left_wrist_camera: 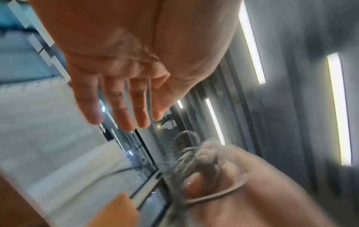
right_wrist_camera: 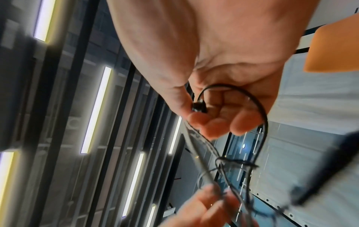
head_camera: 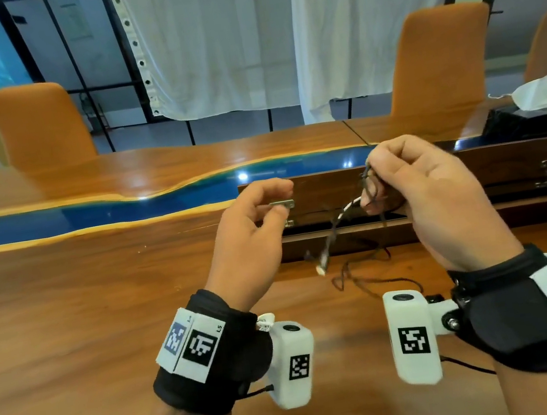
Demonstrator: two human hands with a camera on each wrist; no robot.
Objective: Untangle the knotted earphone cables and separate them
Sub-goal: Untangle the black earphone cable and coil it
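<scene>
Two hands up over table [head_camera: 65, 314]. Left hand [head_camera: 251, 232] left of right hand [head_camera: 422, 197], apart. Cables [head_camera: 368, 187] in right hand, hang down between hands onto table. Long box [head_camera: 511, 167] behind hands, maybe open. Two chairs [head_camera: 41, 126] behind table. Tissue box [head_camera: 531, 110] far right on table.

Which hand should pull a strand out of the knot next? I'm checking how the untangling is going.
Probably the left hand: it hangs free beside the tangle, fingers loosely curled, holding nothing. The right hand already pinches the knotted earphone cables in the air, so it is better kept as the anchor.
</scene>
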